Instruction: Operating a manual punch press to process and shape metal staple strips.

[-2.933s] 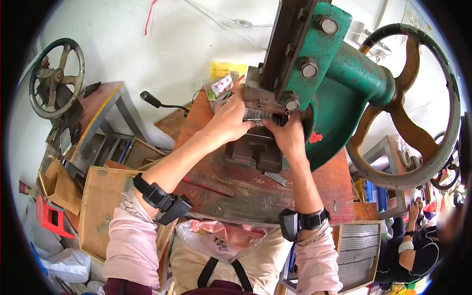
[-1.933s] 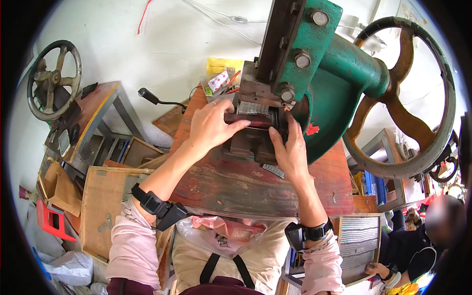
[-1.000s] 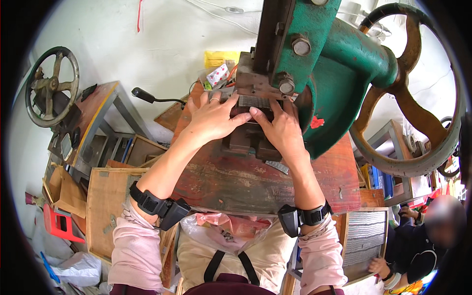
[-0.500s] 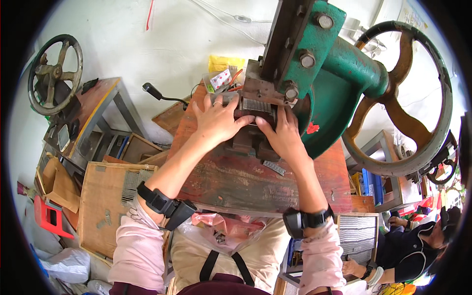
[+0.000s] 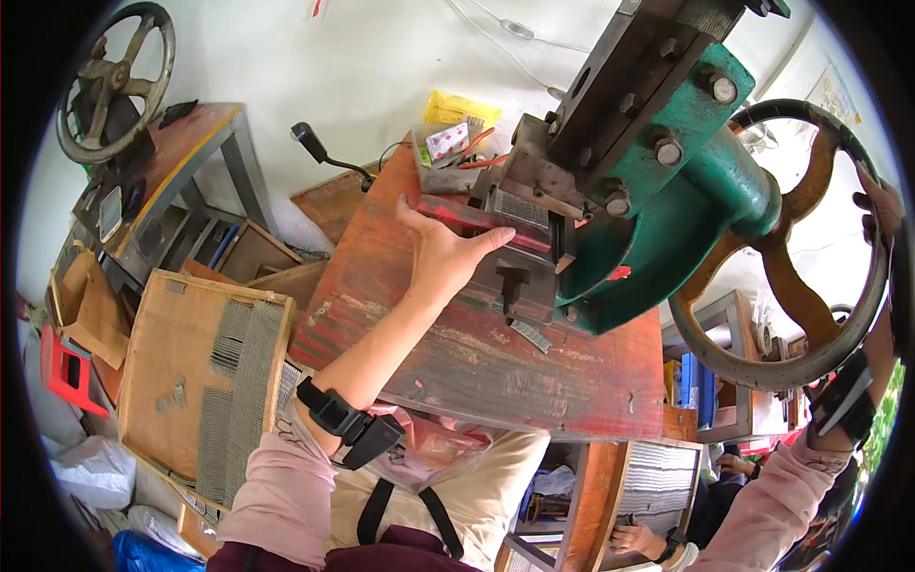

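Left hand at far edge of red wooden surface; grip clamped on red strip fed under die of green fly press; right hand reaching flywheel rim, grip cannot tell; best keep strip level, fingers clear of die before swinging wheel; 0.5 s ago both hands were at die; right has since gone to wheel.
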`<state>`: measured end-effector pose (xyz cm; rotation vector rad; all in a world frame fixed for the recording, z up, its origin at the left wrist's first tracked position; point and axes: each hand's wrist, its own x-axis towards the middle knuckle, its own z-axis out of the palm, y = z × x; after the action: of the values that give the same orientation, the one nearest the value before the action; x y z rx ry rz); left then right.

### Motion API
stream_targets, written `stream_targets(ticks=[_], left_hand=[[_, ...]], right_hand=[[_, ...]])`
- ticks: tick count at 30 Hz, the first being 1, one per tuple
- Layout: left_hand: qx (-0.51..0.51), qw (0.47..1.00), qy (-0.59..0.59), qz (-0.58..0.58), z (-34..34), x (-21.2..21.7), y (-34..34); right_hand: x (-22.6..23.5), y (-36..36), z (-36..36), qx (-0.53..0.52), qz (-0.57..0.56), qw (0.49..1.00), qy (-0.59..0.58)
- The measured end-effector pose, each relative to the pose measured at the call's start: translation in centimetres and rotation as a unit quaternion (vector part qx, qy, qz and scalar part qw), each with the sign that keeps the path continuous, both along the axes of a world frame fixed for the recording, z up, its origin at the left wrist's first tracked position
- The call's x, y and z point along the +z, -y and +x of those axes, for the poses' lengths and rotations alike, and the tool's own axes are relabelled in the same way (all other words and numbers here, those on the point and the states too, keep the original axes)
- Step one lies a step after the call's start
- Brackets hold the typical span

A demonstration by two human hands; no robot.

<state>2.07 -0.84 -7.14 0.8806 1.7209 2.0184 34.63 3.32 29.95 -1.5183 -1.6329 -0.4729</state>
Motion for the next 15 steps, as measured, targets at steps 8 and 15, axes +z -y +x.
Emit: stream_targets(ticks=[8,15], left_hand=[[-0.013,0.999,0.012,0.035,0.1,-0.3,0.0],[-0.097,0.992,0.011,0.075,-0.1,-0.6,0.2]], right_hand=[[-8.4,1.1,1.4,0.058,0.018,0.98,-0.191],[-27.6,0.2,1.9,0.206,0.202,0.845,-0.45]])
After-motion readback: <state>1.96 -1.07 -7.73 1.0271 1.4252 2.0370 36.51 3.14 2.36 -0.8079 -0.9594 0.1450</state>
